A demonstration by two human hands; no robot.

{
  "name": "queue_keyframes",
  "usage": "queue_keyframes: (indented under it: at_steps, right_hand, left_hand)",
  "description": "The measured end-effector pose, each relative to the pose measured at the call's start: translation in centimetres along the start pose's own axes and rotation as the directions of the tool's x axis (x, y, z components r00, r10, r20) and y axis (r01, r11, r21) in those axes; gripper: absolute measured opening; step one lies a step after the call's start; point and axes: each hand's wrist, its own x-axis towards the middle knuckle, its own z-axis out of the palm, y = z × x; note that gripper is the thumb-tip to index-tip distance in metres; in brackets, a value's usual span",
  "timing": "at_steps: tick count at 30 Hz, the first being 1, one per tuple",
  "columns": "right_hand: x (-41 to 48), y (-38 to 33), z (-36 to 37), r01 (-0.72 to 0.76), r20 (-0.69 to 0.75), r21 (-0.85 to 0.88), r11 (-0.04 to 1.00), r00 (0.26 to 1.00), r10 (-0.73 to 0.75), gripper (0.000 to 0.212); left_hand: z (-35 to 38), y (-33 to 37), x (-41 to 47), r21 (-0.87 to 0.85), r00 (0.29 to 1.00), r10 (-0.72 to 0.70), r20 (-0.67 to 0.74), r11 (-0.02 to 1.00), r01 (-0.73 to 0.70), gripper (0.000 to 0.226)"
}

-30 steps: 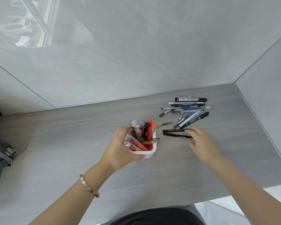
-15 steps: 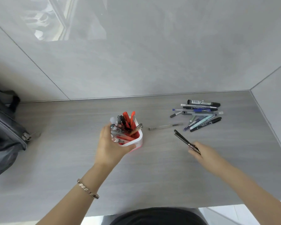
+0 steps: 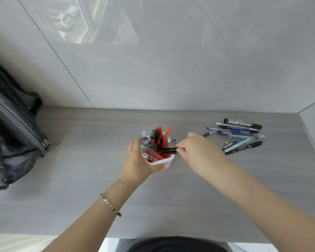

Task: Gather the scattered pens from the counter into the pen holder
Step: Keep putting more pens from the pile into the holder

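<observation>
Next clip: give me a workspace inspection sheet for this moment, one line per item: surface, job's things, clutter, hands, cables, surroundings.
Surface: grey wood-grain counter, no spills seen.
Job's things: white holder with a red inside, crowded with pens; loose pens piled at the right end near the corner.
Clutter: dark bag at the left end of the counter.
Hands: left hand wraps the holder; right hand grips black pens, their tips over the holder's opening.
Cables: nothing seen.
Surroundings: glossy grey tiled walls behind and to the right, with window reflections.
</observation>
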Motion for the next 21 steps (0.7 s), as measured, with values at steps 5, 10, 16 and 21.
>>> queue_keyframes:
  at_steps: [5,10,16,21]
  right_hand:
    - [2.3,-3.0,2.7,0.039,-0.214,0.292,0.956,0.977,0.025,0.015]
    - [2.2,-2.3,6.8,0.116,-0.535,0.092,0.989,0.844,-0.049,0.032]
    - [1.9,-1.5,7.9,0.255,-0.492,0.241,0.936,0.864,-0.108,0.051]
    - [3.0,6.8,7.3,-0.001,-0.492,0.327,0.945,0.854,0.171,0.032]
  left_hand:
    - [0.1,-0.5,0.3,0.048,0.999,0.034,0.025,0.998,-0.035,0.097]
    - [0.2,-0.8,0.5,0.105,0.995,0.095,0.01,0.99,-0.096,0.089]
    - [0.1,-0.7,0.5,0.063,0.997,0.067,0.031,0.996,-0.069,0.087]
    - [-0.1,-0.2,0.5,0.046,0.999,0.014,0.041,0.999,-0.016,0.089]
